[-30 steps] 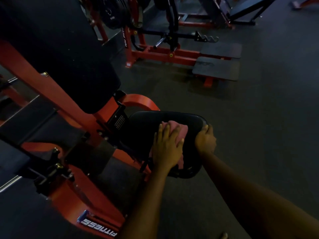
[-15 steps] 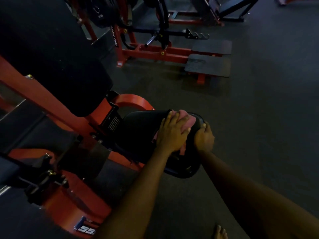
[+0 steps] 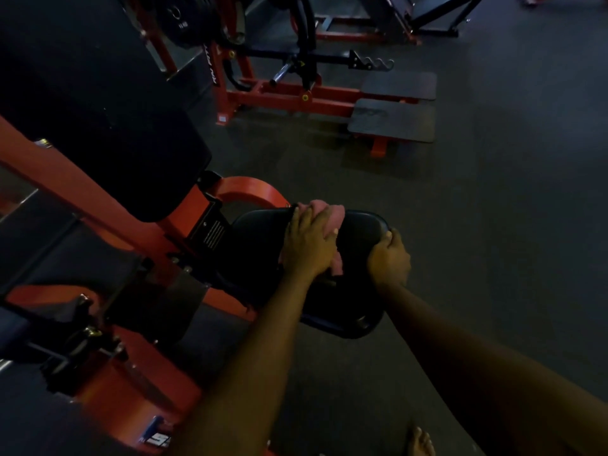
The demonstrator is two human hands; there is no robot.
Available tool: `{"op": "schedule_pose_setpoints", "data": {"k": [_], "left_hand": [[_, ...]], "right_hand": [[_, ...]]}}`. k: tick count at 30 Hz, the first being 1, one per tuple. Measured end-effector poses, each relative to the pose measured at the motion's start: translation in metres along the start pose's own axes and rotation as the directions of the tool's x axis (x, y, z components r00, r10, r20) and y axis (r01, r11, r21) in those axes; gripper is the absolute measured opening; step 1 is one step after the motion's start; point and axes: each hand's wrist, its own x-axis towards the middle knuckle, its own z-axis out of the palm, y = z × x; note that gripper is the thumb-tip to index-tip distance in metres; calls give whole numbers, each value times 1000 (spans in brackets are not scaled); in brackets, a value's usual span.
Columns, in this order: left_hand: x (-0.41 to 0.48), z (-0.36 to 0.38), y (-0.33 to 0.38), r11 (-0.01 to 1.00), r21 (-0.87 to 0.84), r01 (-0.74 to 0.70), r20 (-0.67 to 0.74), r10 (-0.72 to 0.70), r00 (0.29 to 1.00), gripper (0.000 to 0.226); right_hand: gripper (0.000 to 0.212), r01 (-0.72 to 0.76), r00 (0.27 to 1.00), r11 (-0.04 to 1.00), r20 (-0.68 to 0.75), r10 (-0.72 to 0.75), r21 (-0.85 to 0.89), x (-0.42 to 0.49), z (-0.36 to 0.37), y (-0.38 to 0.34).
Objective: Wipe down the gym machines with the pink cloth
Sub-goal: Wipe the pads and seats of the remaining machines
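The pink cloth [image 3: 325, 213] lies on the black padded seat [image 3: 256, 238] of a red-framed gym machine [image 3: 65, 179], near the seat's far edge. My left hand [image 3: 307, 243] presses flat on the cloth with its fingers spread. Part of the cloth sticks out beyond my fingertips and below my palm. My right hand [image 3: 388, 260] grips the right edge of the seat, fingers curled over its rim. A large black back pad [image 3: 98, 126] rises at the left of the seat.
Another red machine [image 3: 296, 93] with two black foot plates [image 3: 391, 121] stands on the dark rubber floor beyond the seat. Weight plates [image 3: 184, 21] hang at the top left. My bare foot [image 3: 419, 442] shows at the bottom edge. Open floor lies to the right.
My left hand has slid the pink cloth away from me, from the seat's middle to its far edge. My right hand has kept its grip on the seat's right edge.
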Motion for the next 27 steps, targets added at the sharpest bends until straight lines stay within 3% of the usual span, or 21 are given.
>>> {"op": "schedule_pose_setpoints", "data": {"k": [2, 3, 5, 7, 8, 10, 12, 14, 16, 20, 24, 27], "left_hand": [[18, -15, -29, 989, -76, -127, 119, 135, 984, 56], [26, -20, -39, 989, -92, -117, 128, 128, 983, 55], [32, -18, -38, 997, -49, 54, 30, -52, 998, 51], [23, -7, -13, 950, -18, 311, -109, -311, 944, 50], [14, -2, -2, 928, -30, 371, -143, -371, 918, 52], [-3, 4, -1, 961, -53, 271, -153, -276, 949, 55], [-3, -1, -25, 997, -61, 55, -77, -60, 995, 56], [9, -10, -54, 995, -60, -81, 15, 82, 997, 55], [28, -14, -68, 999, -46, 7, 15, -7, 1000, 52], [22, -14, -43, 957, -38, 286, -128, -289, 949, 51], [-51, 1, -23, 961, -89, 263, -213, -276, 937, 55], [-54, 4, -26, 959, -54, 278, -186, -284, 941, 55]], "right_hand": [[51, -5, 1000, 1000, 7, 6, -6, 1, 0, 2], [51, -5, 1000, 1000, 10, 6, -4, 2, 0, 2], [51, -2, 1000, 1000, 6, 2, 3, 2, 1, 3], [51, 3, 1000, 1000, 8, -3, 5, 1, 1, 3], [51, 8, 1000, 1000, 16, -8, 4, 1, 1, 3], [51, 5, 1000, 1000, 17, -5, 7, 0, 1, 3], [51, 5, 1000, 1000, 8, -5, -4, 1, 0, 1], [51, 7, 1000, 1000, 8, -7, -8, 0, 0, 2], [50, 9, 1000, 1000, 23, -9, 0, 0, -1, 1], [51, 8, 999, 1000, 50, -8, 1, -1, -3, 2], [52, 8, 999, 1000, 39, -8, 0, -2, -2, 1], [51, 3, 999, 1000, 39, -3, -16, -4, -2, -1]]}}
